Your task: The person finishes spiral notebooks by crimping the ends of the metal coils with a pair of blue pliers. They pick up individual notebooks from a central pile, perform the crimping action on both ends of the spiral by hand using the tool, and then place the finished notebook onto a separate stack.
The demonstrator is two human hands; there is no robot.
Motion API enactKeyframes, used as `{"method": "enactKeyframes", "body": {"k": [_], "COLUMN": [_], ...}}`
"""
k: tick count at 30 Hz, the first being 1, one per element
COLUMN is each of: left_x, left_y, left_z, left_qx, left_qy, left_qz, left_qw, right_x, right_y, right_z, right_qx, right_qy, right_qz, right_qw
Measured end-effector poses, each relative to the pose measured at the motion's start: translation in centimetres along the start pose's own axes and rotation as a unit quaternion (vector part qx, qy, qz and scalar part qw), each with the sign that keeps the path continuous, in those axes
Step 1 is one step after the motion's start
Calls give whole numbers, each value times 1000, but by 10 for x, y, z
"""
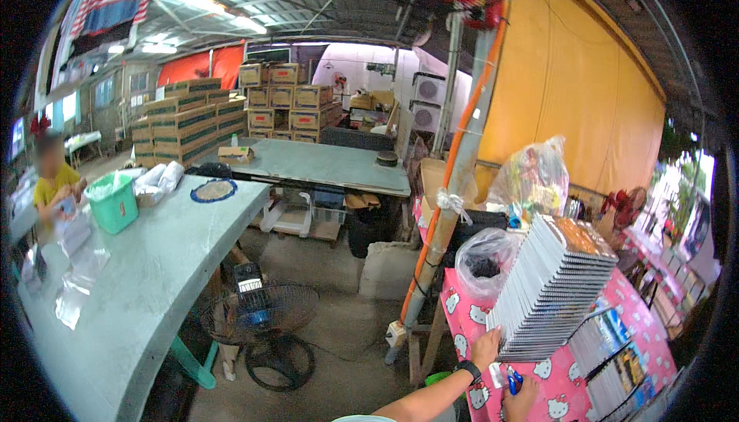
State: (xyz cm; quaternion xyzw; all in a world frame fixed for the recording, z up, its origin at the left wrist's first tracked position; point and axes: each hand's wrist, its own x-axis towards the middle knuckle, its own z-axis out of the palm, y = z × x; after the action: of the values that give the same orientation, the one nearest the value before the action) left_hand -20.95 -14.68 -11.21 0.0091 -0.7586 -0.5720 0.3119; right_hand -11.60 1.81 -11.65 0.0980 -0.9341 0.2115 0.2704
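A tall stack of spiral-bound books (539, 291) with dark bindings leans slightly on the pink patterned tablecloth. My left hand (485, 350), with a dark watch on its wrist, reaches to the stack's lower left corner. Its fingers are stretched out against the edge, and their tips are partly hidden. Close by, at the lower edge of the view, my right hand (521, 399) is closed around a small blue-handled tool (514, 381); its exact kind is too small to make out. A small whitish piece (496, 376) lies between the two hands.
Shorter rows of bound books (616, 360) stand right of the stack. Behind it are clear plastic bags (531, 172). A metal post (454, 191) rises at the left. Further left are a floor fan (262, 314), a long table (169, 245), a green basket (113, 202) and a seated person.
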Motion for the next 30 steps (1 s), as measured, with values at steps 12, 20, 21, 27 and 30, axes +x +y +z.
{"method": "enactKeyframes", "body": {"k": [12, 20, 21, 27, 30], "left_x": [-8, -7, -8, -6, -6], "left_y": [10, 7, 6, 7, 11], "left_z": [-8, -3, -3, -8, -7], "left_qx": [-46, -77, -73, -77, -74], "left_qy": [27, 22, 28, 7, -8], "left_qz": [-63, -89, -81, -136, -163], "left_qw": [997, 993, 994, 988, 984], "right_x": [-7, -2, -3, 0, 4], "right_y": [0, -11, -10, -15, -19], "right_z": [-9, -23, -22, -24, -30], "right_qx": [82, 98, 103, 112, 117], "right_qy": [-43, -64, -62, -74, -94], "right_qz": [46, 65, 59, 60, 92], "right_qw": [995, 991, 991, 989, 984]}}
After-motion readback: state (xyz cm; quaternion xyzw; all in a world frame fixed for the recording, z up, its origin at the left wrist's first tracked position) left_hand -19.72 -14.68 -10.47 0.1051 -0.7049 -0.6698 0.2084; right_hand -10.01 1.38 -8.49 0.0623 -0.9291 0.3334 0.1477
